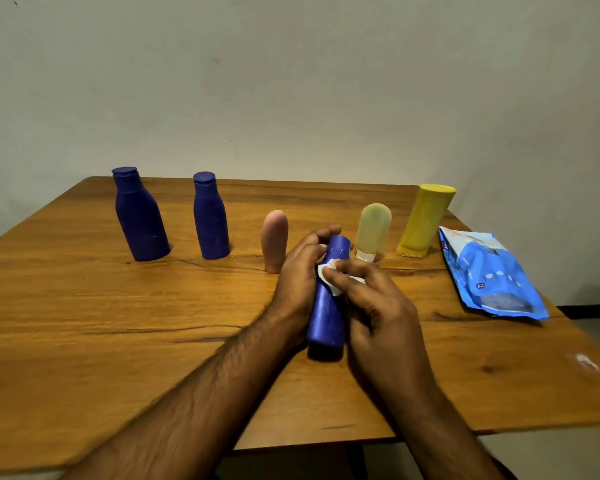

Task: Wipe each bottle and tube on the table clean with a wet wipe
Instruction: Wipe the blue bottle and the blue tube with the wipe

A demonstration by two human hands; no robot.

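Head view: I note left hand (298, 271) gripping blue tube (328, 306), long axis pointing away, just before pink tube (274, 240). Right hand (371, 299) fingers (343, 268) pinch wipe (326, 275) against its upper part.

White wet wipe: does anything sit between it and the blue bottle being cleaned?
Nothing visible does. The right hand pinches the white wet wipe directly against the upper body of the blue plastic bottle, which the left hand grips.

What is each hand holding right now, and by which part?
The left hand grips the blue tube around its upper half. The right hand pinches a white wet wipe against the tube's upper side.
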